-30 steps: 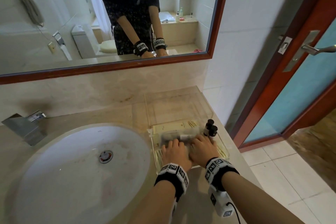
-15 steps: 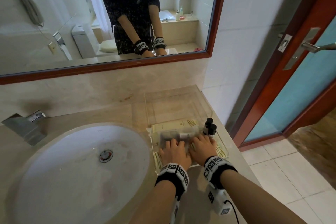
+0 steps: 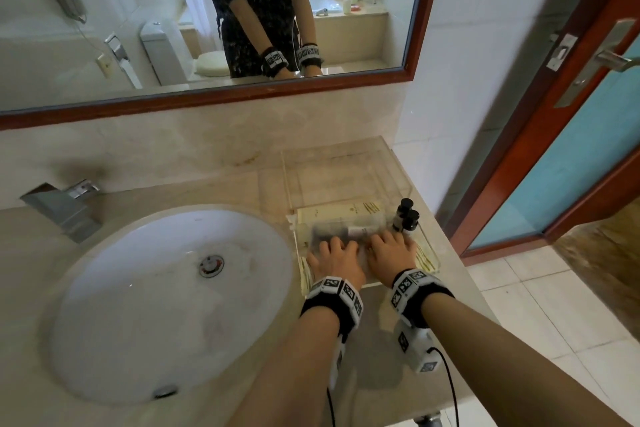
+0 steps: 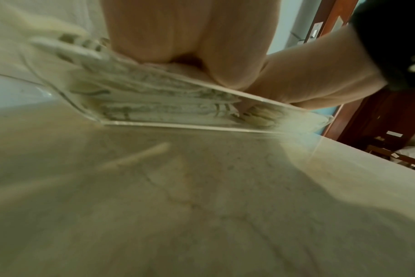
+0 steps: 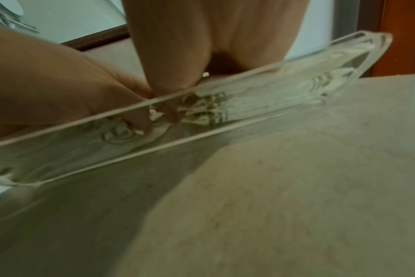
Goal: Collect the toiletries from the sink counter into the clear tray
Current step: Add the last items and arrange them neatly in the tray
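The clear tray sits on the counter right of the sink and holds cream packets, a blurred grey tube and two small dark-capped bottles. Both hands are inside it, side by side. My left hand lies on the tube with its fingers bent; the fingertips are hidden. My right hand lies spread over the packets just in front of the bottles. Through the tray wall in the right wrist view, a thumb tip of each hand touches the printed packets. The left wrist view shows the same wall under my palm.
A second clear box stands behind the tray against the wall. The white basin and a chrome tap lie to the left. The counter edge drops to tiled floor on the right, beside a door.
Both hands stay in the tray and shift only slightly over the packets. The bottles and packets keep their places.
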